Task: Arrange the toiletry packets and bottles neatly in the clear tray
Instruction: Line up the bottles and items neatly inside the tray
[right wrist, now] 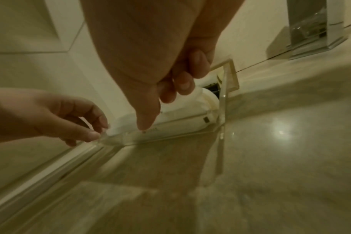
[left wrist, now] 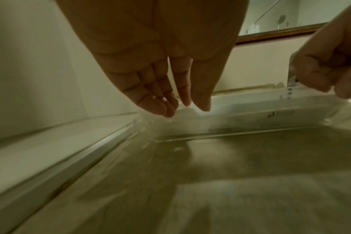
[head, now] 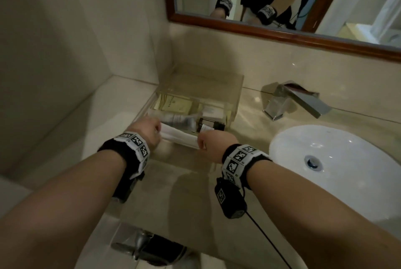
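Note:
The clear tray (head: 235, 97) stands on the counter against the back wall, near the left corner. Inside lie a yellow packet (head: 173, 103), a white tube (head: 179, 119), a dark-capped bottle (head: 211, 126) and a small white packet (head: 213, 109). A long white packet (head: 180, 135) lies along the tray's front wall. My left hand (head: 159, 133) pinches its left end between thumb and fingertips (right wrist: 94, 135). My right hand (head: 201, 141) grips its right end with curled fingers (right wrist: 182, 82). The left wrist view shows the long white packet (left wrist: 250, 114) stretched between both hands.
The white sink basin (head: 338, 166) sits to the right, with a chrome faucet (head: 297, 101) behind it. A wood-framed mirror (head: 282, 35) hangs above. Tiled walls close off the left side. Beige countertop (head: 184, 182) runs in front of the tray. A metal fixture (head: 138, 244) lies below the counter's edge.

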Demonstrator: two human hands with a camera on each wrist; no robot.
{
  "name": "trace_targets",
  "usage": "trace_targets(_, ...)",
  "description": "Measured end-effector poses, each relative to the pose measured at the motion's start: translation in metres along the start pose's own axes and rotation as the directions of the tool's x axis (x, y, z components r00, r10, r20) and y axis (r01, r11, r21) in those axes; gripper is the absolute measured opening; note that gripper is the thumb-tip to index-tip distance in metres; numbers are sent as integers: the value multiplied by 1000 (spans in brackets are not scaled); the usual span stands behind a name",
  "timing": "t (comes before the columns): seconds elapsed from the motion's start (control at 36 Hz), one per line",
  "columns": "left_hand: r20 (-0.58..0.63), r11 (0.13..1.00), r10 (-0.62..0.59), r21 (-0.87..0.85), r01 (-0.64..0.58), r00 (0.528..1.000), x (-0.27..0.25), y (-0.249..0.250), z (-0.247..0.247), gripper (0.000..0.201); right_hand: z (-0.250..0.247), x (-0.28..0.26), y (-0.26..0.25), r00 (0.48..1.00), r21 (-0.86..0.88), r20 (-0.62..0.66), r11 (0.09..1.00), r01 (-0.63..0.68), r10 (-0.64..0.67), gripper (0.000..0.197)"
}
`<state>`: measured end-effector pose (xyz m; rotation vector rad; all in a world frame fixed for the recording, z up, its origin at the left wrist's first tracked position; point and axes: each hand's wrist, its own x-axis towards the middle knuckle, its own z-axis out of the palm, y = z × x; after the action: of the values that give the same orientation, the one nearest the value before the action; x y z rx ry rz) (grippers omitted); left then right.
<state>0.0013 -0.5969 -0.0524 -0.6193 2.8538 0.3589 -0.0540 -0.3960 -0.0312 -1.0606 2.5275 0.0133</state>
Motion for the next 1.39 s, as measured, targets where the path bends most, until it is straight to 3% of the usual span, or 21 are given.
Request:
trace_targets(0.19,25,998,49,42,-50,998,-3,-7,13,37,9,4,-11,996,-90,16,993,-82,84,24)
trace_targets(0.31,-31,996,62,58,-60,998,1,-8,18,29,9,9,-13,997,-167,17,983,-75,79,26)
trace_targets(0.56,-38,985,89,153,-82,995,10,-10,14,18,11,20,-24,997,-276,47,960,-49,64,38)
trace_targets(0.72,-26,967,121,228,-111,992,10,-11,6,20,7,21,-27,996,-288,51,956,-60,78,37)
trace_targets(1.03,12,968,140,209,-140,990,21,-5,-6,24,-3,27,-20,993,-228,9,967,-113,119,34)
trace_targets(1.11,19,975,125,183,-126,992,27,-1,-6,26,-4,28,-15,989,-186,3,972,-146,149,32)
trace_targets(1.25,14,991,92,97,-93,996,35,-2,5,46,2,32,-10,989,-167,5,975,-145,148,30)
trace_targets(1.39,-12,990,117,86,-116,993,42,-8,8,41,1,36,-9,989,-172,-18,974,-150,149,29)
